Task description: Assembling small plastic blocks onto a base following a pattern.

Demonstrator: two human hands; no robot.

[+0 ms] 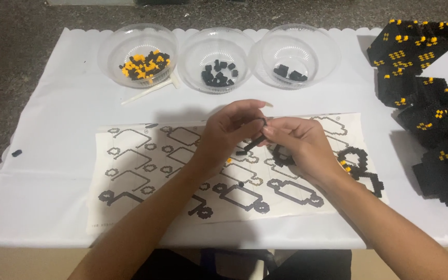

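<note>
Both hands, left hand and right hand, pinched a small black brick strip just above the instruction sheet mid-surface; likely light, stiff, snap-apart fragile, best gripped at its ends.

Three clear bowls (all holding small bricks), one instruction sheet.

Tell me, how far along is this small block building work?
Done: large black-and-yellow block assemblies stand at the right, and flat black pieces lie on the printed instruction sheet. In hand: the left hand and right hand join a small black block strip. Left: three clear plastic bowls hold loose blocks.
</note>
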